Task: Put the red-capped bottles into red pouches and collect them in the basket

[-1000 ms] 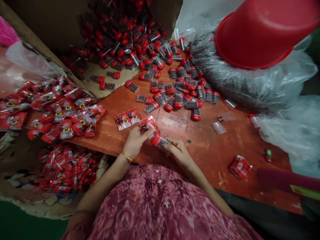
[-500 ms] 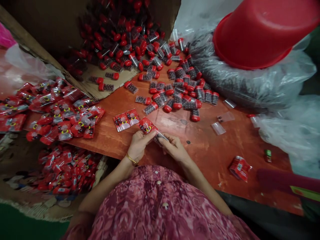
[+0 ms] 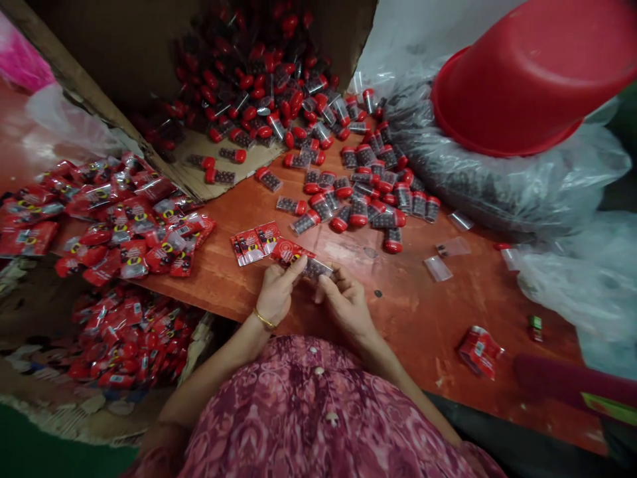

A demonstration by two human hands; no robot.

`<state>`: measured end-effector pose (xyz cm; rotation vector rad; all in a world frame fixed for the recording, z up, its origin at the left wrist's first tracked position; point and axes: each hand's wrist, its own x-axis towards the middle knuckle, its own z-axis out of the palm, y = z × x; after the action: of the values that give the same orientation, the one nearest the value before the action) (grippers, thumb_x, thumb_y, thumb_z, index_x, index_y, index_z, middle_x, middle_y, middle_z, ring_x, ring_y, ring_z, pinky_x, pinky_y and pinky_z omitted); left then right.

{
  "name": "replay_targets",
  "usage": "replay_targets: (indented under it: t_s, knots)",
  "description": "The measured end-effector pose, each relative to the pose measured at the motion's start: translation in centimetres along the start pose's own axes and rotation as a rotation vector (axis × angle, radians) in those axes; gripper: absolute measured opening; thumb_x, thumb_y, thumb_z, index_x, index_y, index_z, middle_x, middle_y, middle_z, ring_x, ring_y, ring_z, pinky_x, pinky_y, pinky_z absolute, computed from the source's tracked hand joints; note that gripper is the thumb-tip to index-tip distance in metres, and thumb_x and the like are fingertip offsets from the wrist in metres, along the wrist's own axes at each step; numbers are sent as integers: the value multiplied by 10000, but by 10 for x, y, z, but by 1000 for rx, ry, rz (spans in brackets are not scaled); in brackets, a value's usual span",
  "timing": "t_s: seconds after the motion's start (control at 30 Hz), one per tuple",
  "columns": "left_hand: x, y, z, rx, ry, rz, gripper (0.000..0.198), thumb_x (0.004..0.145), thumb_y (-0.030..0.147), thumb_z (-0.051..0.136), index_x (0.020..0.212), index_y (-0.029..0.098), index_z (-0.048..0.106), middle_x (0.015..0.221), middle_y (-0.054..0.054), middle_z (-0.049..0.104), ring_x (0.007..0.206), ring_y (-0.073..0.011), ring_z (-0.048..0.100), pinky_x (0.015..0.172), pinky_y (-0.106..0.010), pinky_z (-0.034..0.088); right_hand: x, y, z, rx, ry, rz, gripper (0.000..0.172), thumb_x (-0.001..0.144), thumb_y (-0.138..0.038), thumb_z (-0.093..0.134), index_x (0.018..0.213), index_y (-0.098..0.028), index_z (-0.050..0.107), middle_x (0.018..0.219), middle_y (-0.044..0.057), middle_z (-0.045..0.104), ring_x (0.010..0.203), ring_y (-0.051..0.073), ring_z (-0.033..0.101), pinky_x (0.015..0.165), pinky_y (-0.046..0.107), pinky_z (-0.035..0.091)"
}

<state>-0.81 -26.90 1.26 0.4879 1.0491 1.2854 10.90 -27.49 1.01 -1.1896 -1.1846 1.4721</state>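
Two firm pinches sit just above the tabletop (image 3: 413,318), our left hand (image 3: 275,293) grasping a red printed sachet (image 3: 289,251) and our right hand (image 3: 347,307) a clear bead-filled tube (image 3: 317,268) between them, seemingly seating it, which calls for a steady grip

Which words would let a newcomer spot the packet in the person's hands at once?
On the orange-brown wooden table, below scattered red-capped clear tubes, the left hand and right hand meet. Between them is a red printed packet with dark beads showing through clear plastic; it alone is held, unlike the flat red packets beside it.
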Motion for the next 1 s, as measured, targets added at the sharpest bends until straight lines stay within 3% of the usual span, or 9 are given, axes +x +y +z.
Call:
replay_targets:
  t_s: [0.23,0.37,0.57,0.77,0.9,1.0]
  knots:
    - [-2,7,-13,27,-7,-59,311,608,414,746,691,122,676,661,-24,672,610,-123,594,624,-240,470,12,12,11,43,-57,41,396,610,-513,715,740,-200,510,552,-61,545,402,73,465,411,203,372]
    - [-8,23,-19,15,9,-152,362,520,418,794,691,121,679,638,-23,671,585,-119,591,611,-235,475,21,19,24,-83,-122,-143,447,518,-485,785,554,-186,455,510,-73,446,456,55,381,438,191,329]
    - [-17,30,-27,59,42,-113,362,522,415,795,695,121,675,642,-24,659,634,-135,593,620,-238,464,18,9,20,-148,-369,-244,300,724,-450,658,680,-176,541,591,-43,499,501,69,428,477,197,365]
    - [-15,19,-21,21,-34,-107,330,597,424,748,643,119,631,605,10,606,572,-91,524,588,-222,435,13,4,12,-210,-281,-201,242,777,-393,609,703,-177,529,555,-45,483,462,71,425,438,192,354]
    - [-15,21,-19,62,-53,-68,307,556,343,787,738,128,667,710,-17,665,702,-137,590,736,-272,465,12,3,10,-363,-245,-289,231,813,-365,554,687,-175,514,544,-38,475,474,77,417,439,195,338]
    - [-13,21,-18,93,-11,-30,330,577,380,766,766,122,683,748,-36,678,722,-147,596,751,-284,463,11,0,9,-473,-241,-373,253,813,-331,552,626,-180,476,521,-47,440,457,69,383,431,196,309]
